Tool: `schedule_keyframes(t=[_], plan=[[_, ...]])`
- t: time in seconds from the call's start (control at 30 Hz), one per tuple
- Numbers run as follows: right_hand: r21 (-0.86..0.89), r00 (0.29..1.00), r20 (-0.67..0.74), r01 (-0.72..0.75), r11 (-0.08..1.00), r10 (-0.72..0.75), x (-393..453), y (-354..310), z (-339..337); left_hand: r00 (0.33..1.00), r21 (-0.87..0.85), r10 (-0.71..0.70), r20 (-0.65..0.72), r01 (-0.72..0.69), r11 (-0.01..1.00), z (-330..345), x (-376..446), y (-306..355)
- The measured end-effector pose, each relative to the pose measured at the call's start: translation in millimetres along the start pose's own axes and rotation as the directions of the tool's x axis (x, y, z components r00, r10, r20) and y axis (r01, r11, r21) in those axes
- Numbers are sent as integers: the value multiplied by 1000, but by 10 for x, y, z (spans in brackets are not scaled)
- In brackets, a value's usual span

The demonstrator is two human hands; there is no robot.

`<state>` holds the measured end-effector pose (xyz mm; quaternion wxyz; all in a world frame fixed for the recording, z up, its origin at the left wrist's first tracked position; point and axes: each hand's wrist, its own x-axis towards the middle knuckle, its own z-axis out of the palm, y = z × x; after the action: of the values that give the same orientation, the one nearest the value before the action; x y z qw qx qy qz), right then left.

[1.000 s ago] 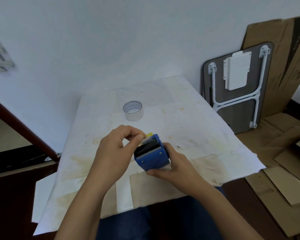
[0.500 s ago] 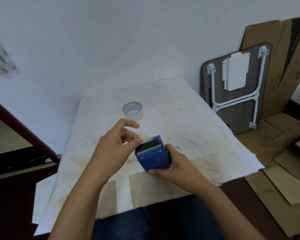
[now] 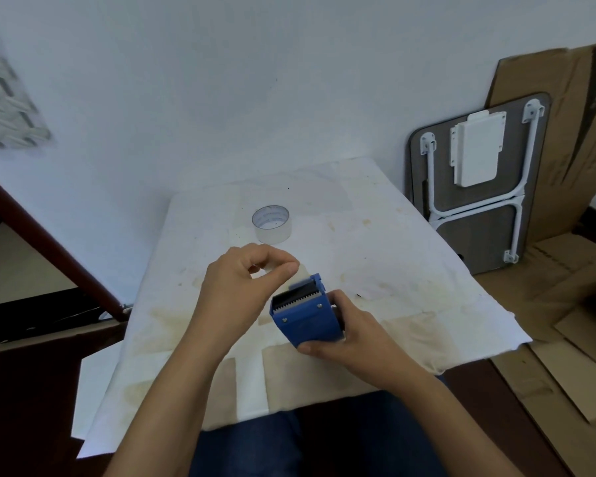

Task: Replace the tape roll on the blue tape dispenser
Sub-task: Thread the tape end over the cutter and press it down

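Reaching forward from the bottom of the view, two bare forearms pass over dark blue trousers [image 3: 324,445] toward the near half of the bench [image 3: 410,270], which is covered by a stained white sheet. The right hand [image 3: 351,339] is clenched around the blue tape dispenser [image 3: 305,318], thumb against its near lower corner and fingers wrapped over its right side, holding it just above the sheet with the serrated cutting edge facing up and away. The left hand [image 3: 245,287] sits just beside the dispenser on its left, thumb and forefinger pinched together above the blade end; a pale strip of tape [image 3: 301,271] appears to run from that pinch down to the dispenser's top, though motion blur makes the contact hard to confirm, so this grip looks closed on the tape end rather than released. Farther back, near the middle of the bench and well apart from both hands, a clear tape roll [image 3: 272,224] lies flat on the sheet with its hole facing up. Beyond the bench stands a plain white wall. To the right, a folded table [image 3: 479,208] with white legs leans upright against a large cardboard sheet [image 3: 572,132], and more flattened cardboard lies on the floor beside the bench.
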<state>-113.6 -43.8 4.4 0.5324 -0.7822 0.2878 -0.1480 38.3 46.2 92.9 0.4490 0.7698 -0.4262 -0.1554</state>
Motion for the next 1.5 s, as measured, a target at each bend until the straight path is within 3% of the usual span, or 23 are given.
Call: schedule_keyframes(t=[0.27,0.47,0.9,1.33,1.5], plan=[[-46,998,-3,59,997,-60,-17,-80,8,994,-75,47,-98,-54,996,-13,-26,32],[22,998,-22,53,998,-53,-16,-66,-45,985,-255,-26,-173,-19,967,-133,-12,-4],[-29,998,22,67,997,-66,-4,-94,-45,989,-384,-92,-119,40,923,-165,81,47],[43,999,-49,-3,999,5,49,-92,-189,975,-150,78,-206,-110,982,-141,196,308],[86,997,-81,-7,996,14,61,-144,-238,970,-58,175,-171,-187,981,-86,255,477]])
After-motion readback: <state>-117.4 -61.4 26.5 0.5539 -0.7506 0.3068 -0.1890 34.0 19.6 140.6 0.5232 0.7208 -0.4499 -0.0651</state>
